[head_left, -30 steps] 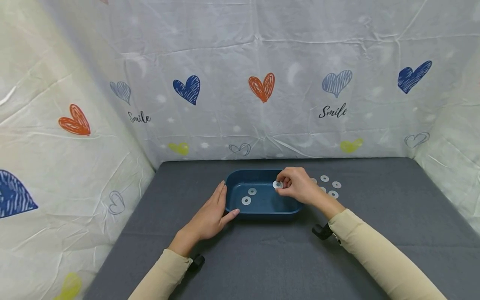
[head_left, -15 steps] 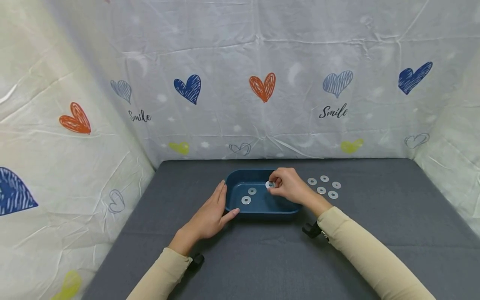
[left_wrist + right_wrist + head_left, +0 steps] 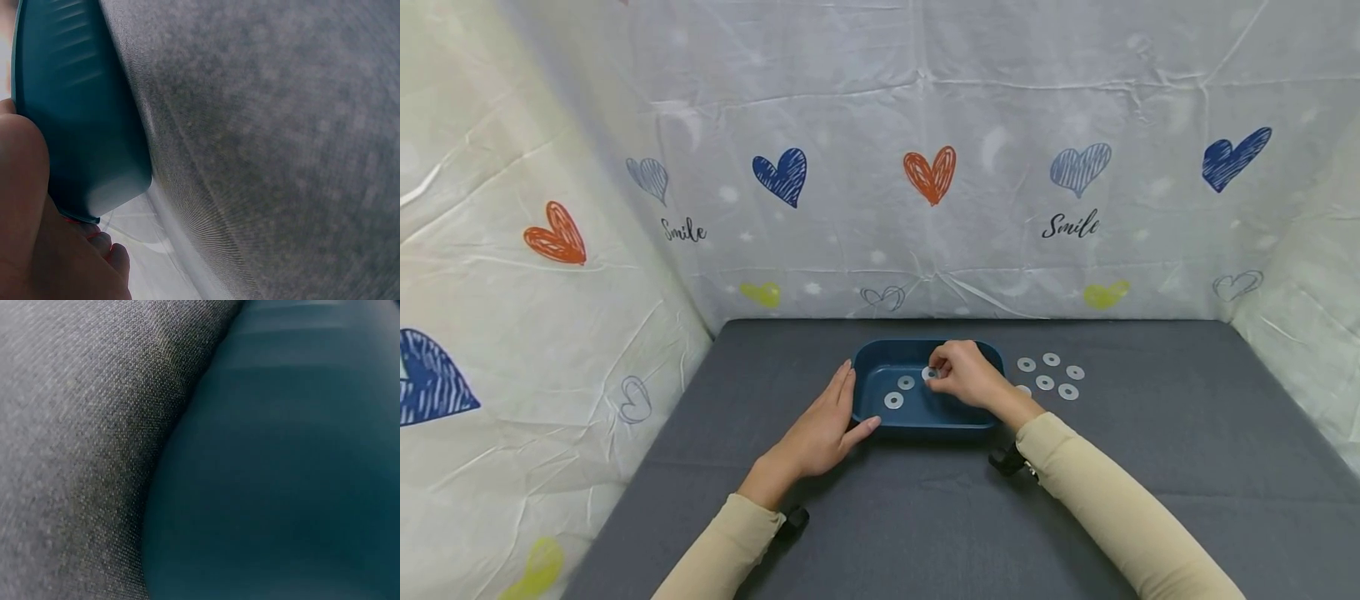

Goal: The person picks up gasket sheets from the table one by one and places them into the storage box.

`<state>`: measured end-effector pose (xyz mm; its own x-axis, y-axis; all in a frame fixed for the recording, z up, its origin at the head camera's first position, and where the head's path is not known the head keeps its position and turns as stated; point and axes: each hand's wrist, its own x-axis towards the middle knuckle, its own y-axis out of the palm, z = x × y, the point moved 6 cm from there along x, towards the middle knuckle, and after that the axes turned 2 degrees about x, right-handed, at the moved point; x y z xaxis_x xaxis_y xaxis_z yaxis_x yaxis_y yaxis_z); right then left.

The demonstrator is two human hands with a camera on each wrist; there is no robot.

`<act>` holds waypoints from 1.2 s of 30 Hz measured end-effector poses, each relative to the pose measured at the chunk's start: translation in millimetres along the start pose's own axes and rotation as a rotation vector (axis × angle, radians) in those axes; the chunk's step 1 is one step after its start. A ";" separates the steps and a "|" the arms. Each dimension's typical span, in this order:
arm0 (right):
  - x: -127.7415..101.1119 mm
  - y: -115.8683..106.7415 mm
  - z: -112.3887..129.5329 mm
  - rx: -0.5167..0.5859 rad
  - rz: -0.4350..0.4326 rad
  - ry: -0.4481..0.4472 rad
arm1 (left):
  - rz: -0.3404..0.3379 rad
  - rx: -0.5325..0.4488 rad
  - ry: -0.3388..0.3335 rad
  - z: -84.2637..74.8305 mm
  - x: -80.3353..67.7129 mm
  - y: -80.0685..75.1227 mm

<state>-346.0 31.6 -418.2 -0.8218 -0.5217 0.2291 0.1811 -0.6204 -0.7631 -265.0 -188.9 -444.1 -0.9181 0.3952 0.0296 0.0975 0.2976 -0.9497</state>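
A blue-green rectangular tray (image 3: 917, 432) sits on the grey cloth. My left hand (image 3: 816, 433) rests against its left end with fingers straight, the thumb at the front corner. In the left wrist view the fingers and thumb touch the tray's outer wall (image 3: 87, 125). My right hand (image 3: 973, 379) is over the tray's right half and pinches a flat white washer (image 3: 926, 374) between thumb and fingertips, low near the tray floor. Two more washers lie in the tray, one farther back (image 3: 901, 384) and one nearer (image 3: 887, 403). The right wrist view shows only tray wall (image 3: 269, 462) and cloth.
Several loose washers (image 3: 1062, 392) lie on the grey cloth (image 3: 1150, 433) right of the tray; one is partly hidden by the right wrist. A white curtain (image 3: 850, 242) printed with hearts stands behind the table, with more fabric at both sides.
My right hand has moved left and slightly down inside the tray with the pinched washer, uncovering washers on the cloth behind it. My left hand stays at the tray's end.
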 end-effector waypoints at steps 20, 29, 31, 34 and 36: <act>14.3 17.7 -9.6 -0.082 0.031 0.010 | 0.002 0.005 -0.006 0.6 -0.1 0.8; 14.2 23.2 -9.5 -0.112 0.097 0.011 | 0.002 0.008 -0.008 0.8 1.1 0.8; 14.8 24.1 -9.7 -0.119 0.099 0.011 | 0.003 0.008 -0.011 1.3 1.2 1.3; 15.5 25.2 -11.1 -0.129 0.099 0.015 | 0.004 0.008 -0.012 1.9 1.5 2.0; 15.9 25.9 -11.9 -0.134 0.099 0.017 | 0.004 0.010 -0.012 2.1 1.5 2.2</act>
<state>-360.8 14.2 -441.5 -0.8125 -0.5660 0.1393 0.1892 -0.4822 -0.8554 -267.0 -189.5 -446.8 -0.9221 0.3863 0.0218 0.0979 0.2874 -0.9528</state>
